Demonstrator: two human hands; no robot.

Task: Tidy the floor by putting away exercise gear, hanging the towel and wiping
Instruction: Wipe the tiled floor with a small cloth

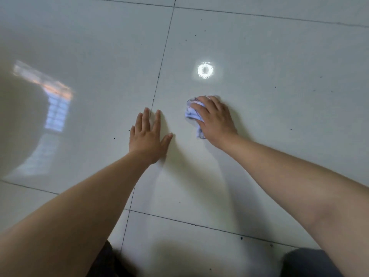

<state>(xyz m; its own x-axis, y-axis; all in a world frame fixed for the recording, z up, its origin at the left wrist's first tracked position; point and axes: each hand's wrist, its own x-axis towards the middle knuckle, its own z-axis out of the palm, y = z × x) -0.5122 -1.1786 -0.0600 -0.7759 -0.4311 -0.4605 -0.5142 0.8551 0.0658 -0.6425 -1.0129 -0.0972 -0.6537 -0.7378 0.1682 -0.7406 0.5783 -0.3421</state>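
Observation:
A crumpled pale blue-white cloth (191, 112) lies on the glossy white tiled floor (269, 80), pressed down under my right hand (214, 120), whose fingers curl over it. Most of the cloth is hidden beneath the palm; its left edge and a tail near the wrist stick out. My left hand (148, 136) rests flat on the floor to the left of the cloth, fingers spread, palm down, holding nothing. No exercise gear or towel is in view.
Dark grout lines (159, 70) cross the floor, and small dark specks dot the tiles. A round lamp reflection (205, 70) shines just beyond the cloth. A window reflection (54, 108) shows at left. My knees in dark trousers (307, 262) sit at the bottom edge.

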